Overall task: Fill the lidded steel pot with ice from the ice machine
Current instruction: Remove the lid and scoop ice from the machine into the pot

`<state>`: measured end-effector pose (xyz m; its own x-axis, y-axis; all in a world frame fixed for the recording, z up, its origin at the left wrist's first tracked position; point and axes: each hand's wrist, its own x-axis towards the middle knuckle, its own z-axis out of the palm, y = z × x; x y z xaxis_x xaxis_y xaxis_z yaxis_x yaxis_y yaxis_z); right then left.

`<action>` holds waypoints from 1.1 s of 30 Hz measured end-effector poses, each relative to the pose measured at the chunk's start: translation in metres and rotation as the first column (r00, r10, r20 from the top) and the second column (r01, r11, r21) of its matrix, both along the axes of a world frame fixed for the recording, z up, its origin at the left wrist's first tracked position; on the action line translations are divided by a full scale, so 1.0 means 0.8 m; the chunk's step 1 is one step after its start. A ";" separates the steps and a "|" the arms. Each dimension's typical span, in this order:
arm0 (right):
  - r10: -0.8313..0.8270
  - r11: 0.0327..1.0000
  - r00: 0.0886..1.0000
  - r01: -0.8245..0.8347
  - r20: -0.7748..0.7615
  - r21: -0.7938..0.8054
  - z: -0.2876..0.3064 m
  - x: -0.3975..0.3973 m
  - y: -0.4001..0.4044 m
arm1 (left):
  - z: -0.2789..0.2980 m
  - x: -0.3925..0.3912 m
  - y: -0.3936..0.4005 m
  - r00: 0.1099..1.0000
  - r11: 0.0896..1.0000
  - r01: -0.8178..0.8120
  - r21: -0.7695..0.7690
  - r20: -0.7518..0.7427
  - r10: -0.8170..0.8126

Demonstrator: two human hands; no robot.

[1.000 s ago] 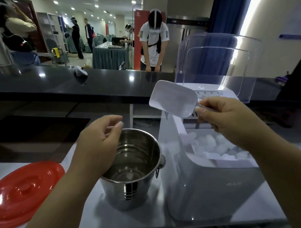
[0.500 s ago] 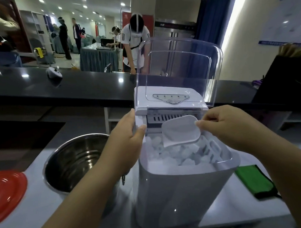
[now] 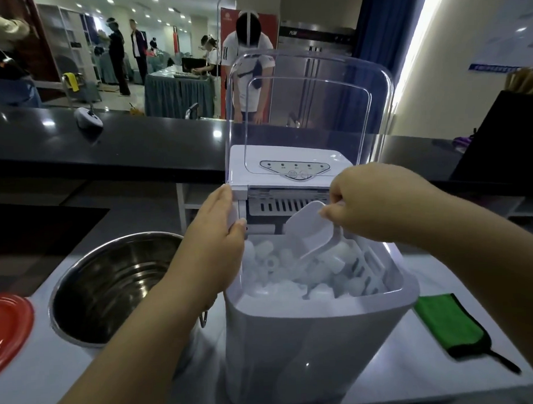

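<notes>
The white ice machine (image 3: 309,345) stands in the middle with its clear lid (image 3: 310,109) raised. Its bin holds a heap of ice (image 3: 295,276). My right hand (image 3: 377,201) pinches the handle of a translucent white scoop (image 3: 310,230), whose bowl points down into the ice. My left hand (image 3: 214,249) grips the machine's left rim, thumb inside. The open steel pot (image 3: 111,286) sits just left of the machine. Its red lid (image 3: 7,328) lies on the counter at the far left.
A green cloth (image 3: 451,325) lies on the white counter to the right of the machine. A black raised bar counter (image 3: 121,143) runs behind, with a small white device (image 3: 88,117) on it. Several people stand in the room beyond.
The scoop came from above the pot over to the machine and now dips into the ice. My left hand left the pot's rim and took hold of the machine's left edge.
</notes>
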<state>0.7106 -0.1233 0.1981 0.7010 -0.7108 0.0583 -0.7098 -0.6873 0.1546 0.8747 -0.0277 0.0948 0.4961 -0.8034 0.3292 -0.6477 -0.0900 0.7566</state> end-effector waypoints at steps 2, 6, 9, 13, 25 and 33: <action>0.034 0.999 0.999 -0.034 -0.018 -0.019 0.005 0.009 -0.001 | 0.000 0.001 -0.001 1.000 1.000 -0.003 0.012 -0.005 0.003; 0.143 0.989 0.978 -0.147 -0.149 -0.017 -0.006 0.024 0.001 | 0.000 0.000 0.000 0.999 1.000 -0.002 0.013 -0.037 0.003; 0.209 0.974 0.951 -0.222 -0.227 -0.036 -0.032 0.035 0.000 | -0.001 0.001 0.001 0.998 1.000 0.014 0.013 -0.064 -0.014; 0.210 0.978 0.960 -0.208 -0.186 0.031 -0.036 0.035 -0.012 | -0.001 -0.001 0.004 0.994 1.000 0.017 -0.003 -0.108 -0.017; -0.147 0.787 0.989 0.122 -0.009 0.604 -0.042 0.033 -0.039 | -0.003 0.000 0.005 0.988 0.998 0.056 -0.015 -0.144 -0.057; -0.331 0.615 0.942 0.171 0.055 0.770 -0.051 0.008 -0.037 | -0.004 0.002 0.005 0.987 0.997 0.069 -0.024 -0.147 -0.072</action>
